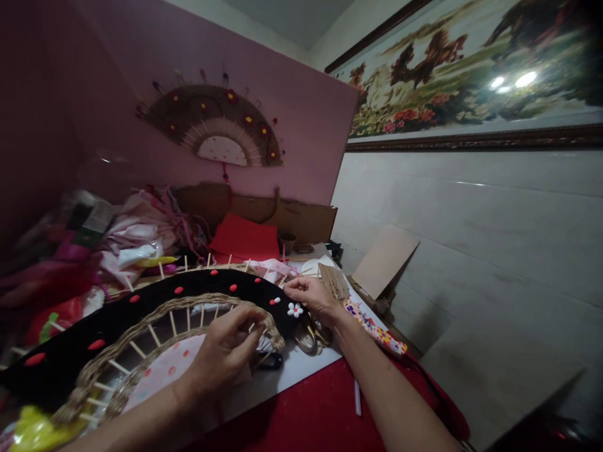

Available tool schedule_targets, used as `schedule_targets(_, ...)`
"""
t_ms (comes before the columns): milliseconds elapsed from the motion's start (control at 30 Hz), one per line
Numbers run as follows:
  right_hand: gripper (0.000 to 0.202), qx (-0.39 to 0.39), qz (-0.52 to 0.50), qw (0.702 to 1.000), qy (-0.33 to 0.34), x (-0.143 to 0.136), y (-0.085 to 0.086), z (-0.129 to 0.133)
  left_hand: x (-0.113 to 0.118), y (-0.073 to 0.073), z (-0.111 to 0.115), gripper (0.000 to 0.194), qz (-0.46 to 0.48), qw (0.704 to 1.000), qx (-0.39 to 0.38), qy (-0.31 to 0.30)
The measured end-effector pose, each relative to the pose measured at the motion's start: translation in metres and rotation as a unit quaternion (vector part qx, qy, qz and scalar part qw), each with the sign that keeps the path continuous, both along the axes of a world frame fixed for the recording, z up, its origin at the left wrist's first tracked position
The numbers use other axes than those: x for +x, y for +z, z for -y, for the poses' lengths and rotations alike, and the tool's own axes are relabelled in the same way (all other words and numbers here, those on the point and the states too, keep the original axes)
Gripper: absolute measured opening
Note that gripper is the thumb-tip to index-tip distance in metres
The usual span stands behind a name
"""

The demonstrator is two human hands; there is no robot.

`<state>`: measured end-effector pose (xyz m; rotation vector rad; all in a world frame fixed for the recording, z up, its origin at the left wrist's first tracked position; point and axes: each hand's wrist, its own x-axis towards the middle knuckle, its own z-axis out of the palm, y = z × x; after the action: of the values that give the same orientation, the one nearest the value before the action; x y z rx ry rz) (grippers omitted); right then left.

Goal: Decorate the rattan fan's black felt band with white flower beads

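A large fan-shaped craft has a black band [155,298] dotted with red pieces, a braided rope edge [164,307] and pale sticks. Near the band's right end sits a white flower [295,309], with a small white and red piece [275,301] beside it. My left hand [235,342] is over the rope edge, its fingers curled together; what they hold, if anything, is hidden. My right hand [313,298] is at the band's upper right edge, thumb and fingertips pinched close above the flower; anything between them is too small to name.
Scissors [307,339] lie right of the fan, on white board [301,373] over a red surface [325,408]. Behind are red sheets [245,237], cardboard [301,220] and piled pink material [141,229]. A similar fan [211,107] hangs on the pink panel.
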<state>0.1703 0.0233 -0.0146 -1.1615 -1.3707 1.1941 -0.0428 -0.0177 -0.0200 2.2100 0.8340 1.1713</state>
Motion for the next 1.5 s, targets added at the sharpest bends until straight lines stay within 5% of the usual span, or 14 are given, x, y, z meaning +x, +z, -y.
schedule_targets(200, 0.039, -0.006, -0.036, 0.998, -0.049, 0.001, -0.001, -0.004, 0.003, 0.003, -0.015, 0.012, 0.007, 1.000, -0.016, 0.009)
schedule_targets(433, 0.040, -0.060, -0.097, 0.993, 0.008, 0.000, -0.002, -0.007, 0.015, 0.011, -0.047, 0.016, 0.074, 0.991, -0.105, 0.038)
schedule_targets(667, 0.037, -0.095, -0.127, 0.984, 0.087, 0.007, 0.003, -0.004, 0.024, 0.011, -0.049, 0.010, -0.012, 0.997, 0.067, 0.025)
schedule_targets(833, 0.042, -0.114, -0.138, 0.977, 0.114, 0.012, 0.006, -0.003, 0.031, 0.013, -0.053, 0.008, -0.074, 0.991, 0.108, 0.034)
schedule_targets(1100, 0.035, -0.097, -0.156, 0.977, 0.103, 0.008, 0.005, -0.003, 0.029, 0.028, -0.059, 0.022, -0.236, 0.941, 0.236, 0.050)
schedule_targets(1500, 0.040, -0.095, -0.161, 0.979, 0.086, 0.007, -0.001, -0.007, 0.027, 0.026, -0.073, 0.023, -0.183, 0.951, 0.246, -0.028)
